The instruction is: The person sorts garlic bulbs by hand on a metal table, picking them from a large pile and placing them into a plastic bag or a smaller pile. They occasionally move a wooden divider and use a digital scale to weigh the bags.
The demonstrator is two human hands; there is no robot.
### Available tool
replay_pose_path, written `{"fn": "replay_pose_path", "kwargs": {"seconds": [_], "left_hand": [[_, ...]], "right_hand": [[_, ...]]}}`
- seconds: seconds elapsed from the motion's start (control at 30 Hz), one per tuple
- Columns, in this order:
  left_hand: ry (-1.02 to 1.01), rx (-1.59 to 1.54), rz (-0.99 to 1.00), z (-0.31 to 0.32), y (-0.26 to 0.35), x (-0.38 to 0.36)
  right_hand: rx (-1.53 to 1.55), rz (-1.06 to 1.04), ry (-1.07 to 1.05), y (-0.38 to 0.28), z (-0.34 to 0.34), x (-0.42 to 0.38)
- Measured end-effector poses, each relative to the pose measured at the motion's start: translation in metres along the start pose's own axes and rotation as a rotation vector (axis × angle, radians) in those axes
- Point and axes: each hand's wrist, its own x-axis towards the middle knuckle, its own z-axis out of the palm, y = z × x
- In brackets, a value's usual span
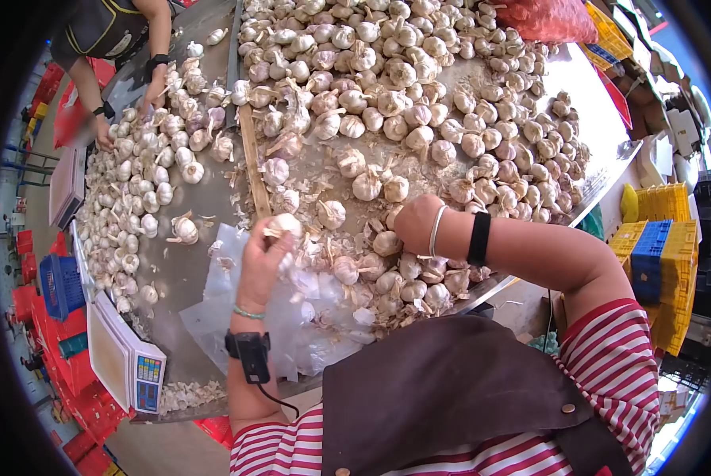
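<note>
My left hand (pixel 262 266) is closed around a whitish garlic bulb (pixel 284 225), held above the near part of the table. Thumb and fingers grip its sides. My right hand (pixel 416 224) is down among the heaped garlic bulbs (pixel 389 281), its fingers curled under and mostly hidden. A garlic bulb (pixel 386 243) lies right beside those fingers; whether anything is inside them I cannot make out. Below my left hand, a clear plastic sheet (pixel 220 305) lies on the table under loose papery skins (pixel 312 289).
A wooden strip (pixel 254 163) divides the large heap from a whiter pile (pixel 137 178) at left. Another person's hands (pixel 154 89) work at that pile. A digital scale (pixel 121 349) stands at the left edge. Yellow crates (pixel 663 274) stand at right, a red mesh sack (pixel 546 17) at the back.
</note>
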Motion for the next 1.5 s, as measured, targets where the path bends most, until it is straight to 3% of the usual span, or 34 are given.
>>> {"fn": "replay_pose_path", "kwargs": {"seconds": [0.17,0.23,0.3,0.37,0.47,0.5,0.6,0.63,0.7,0.83,0.9,0.97,1.0,1.07,1.1,1.17,1.2,1.23,1.3,1.33,1.4,1.43,1.5], "left_hand": [[0.207,0.055,0.048,-0.077,0.023,0.036],[0.416,0.117,0.053,-0.114,0.043,0.049],[0.662,0.292,0.18,-0.155,0.057,0.067],[0.662,0.447,0.273,-0.151,0.062,0.065],[0.645,0.887,0.528,-0.071,0.091,0.04],[0.391,0.815,0.432,-0.043,0.077,0.038],[-0.255,0.734,0.539,0.053,0.013,0.022],[-0.323,0.842,0.607,0.081,-0.003,0.018],[-0.347,1.023,0.51,0.122,-0.015,0.009],[-0.287,1.015,0.49,0.132,-0.032,0.025],[-0.16,0.668,0.53,0.112,-0.033,0.033],[-0.107,0.082,0.251,0.086,-0.021,0.027],[-0.111,0.085,0.249,0.068,-0.011,0.022],[-0.226,-0.309,-0.116,0.034,0.004,0.011],[-0.231,-0.304,-0.112,0.028,0.004,0.008],[-0.331,0.085,-0.305,0.022,0.002,0.0],[-0.36,0.504,-0.035,0.025,-0.023,0.002],[-0.369,0.512,-0.035,0.033,-0.021,-0.007],[-0.207,1.052,0.4,0.063,-0.004,-0.024],[-0.289,1.069,0.249,0.072,0.009,-0.026],[-0.346,1.143,0.256,0.078,0.0,-0.024],[-0.394,1.209,0.257,0.078,-0.006,-0.023],[-0.392,1.196,0.261,0.076,-0.01,-0.021]], "right_hand": [[0.051,-0.017,0.002,0.009,-0.026,-0.002],[-0.008,-0.024,-0.076,0.008,-0.026,0.004],[-0.033,-0.017,-0.064,0.0,-0.028,0.001],[-0.055,-0.007,-0.058,-0.004,-0.023,0.0],[-0.039,0.04,-0.075,0.0,-0.003,0.008],[-0.043,0.037,-0.083,0.002,-0.006,0.007],[0.164,0.141,-0.079,0.01,-0.016,0.0],[0.156,0.145,-0.086,0.012,-0.015,0.0],[0.191,0.19,-0.072,0.017,-0.013,-0.001],[0.116,0.199,-0.104,0.01,-0.015,0.001],[0.124,0.167,-0.072,0.014,-0.006,0.004],[0.131,0.203,-0.097,0.016,-0.002,0.005],[0.137,0.204,-0.096,0.017,0.001,0.006],[0.148,0.183,-0.078,0.02,0.003,0.006],[0.15,0.188,-0.072,0.02,-0.007,0.005],[-0.009,0.043,-0.208,0.009,-0.046,0.001],[-0.068,0.004,-0.224,0.005,-0.064,0.005],[-0.011,-0.011,-0.066,-0.001,-0.08,0.008],[0.101,-0.08,0.068,-0.02,-0.127,0.015],[0.312,-0.196,0.262,-0.025,-0.137,0.027],[0.813,-0.447,0.69,-0.044,-0.156,0.028],[0.815,-0.444,0.69,-0.041,-0.158,0.024],[0.837,-0.521,0.917,-0.027,-0.155,0.01]]}}
